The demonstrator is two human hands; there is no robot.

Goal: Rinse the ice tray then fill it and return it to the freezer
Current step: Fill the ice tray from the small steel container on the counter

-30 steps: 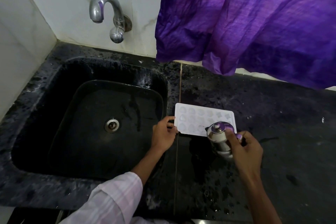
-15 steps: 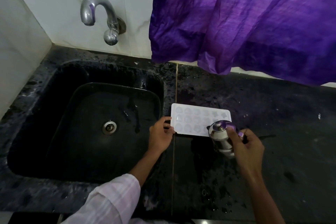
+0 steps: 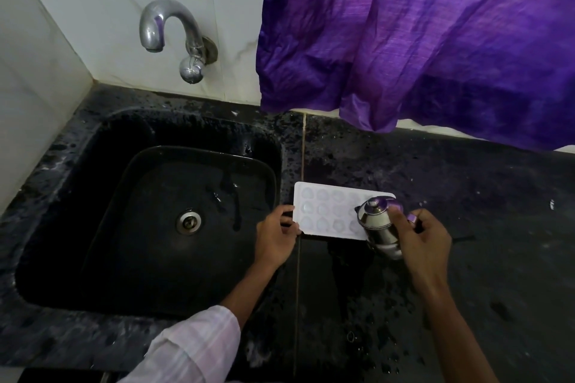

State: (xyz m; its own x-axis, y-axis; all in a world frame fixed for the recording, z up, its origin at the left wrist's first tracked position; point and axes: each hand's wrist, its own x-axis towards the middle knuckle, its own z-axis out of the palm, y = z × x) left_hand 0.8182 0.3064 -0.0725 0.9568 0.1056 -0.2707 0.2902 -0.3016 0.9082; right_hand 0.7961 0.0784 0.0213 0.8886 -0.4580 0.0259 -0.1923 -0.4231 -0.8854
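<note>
A white ice tray (image 3: pixel 326 211) with several shaped wells lies flat on the wet black counter (image 3: pixel 466 196), just right of the sink. My left hand (image 3: pixel 275 238) pinches the tray's left edge. My right hand (image 3: pixel 420 238) grips a small steel pot with a lid (image 3: pixel 376 224), tilted over the tray's right end and hiding that corner. No stream of water is visible from the pot.
A black sink (image 3: pixel 93 196) with a steel drain (image 3: pixel 188 222) lies to the left. A steel tap (image 3: pixel 174 37) juts from the white tiled wall. A purple curtain (image 3: pixel 420 40) hangs over the counter's back edge. Water drops dot the counter near me.
The view has shifted slightly. The hands, tray and pot keep almost the same places; the pot stays tilted over the tray's right end.
</note>
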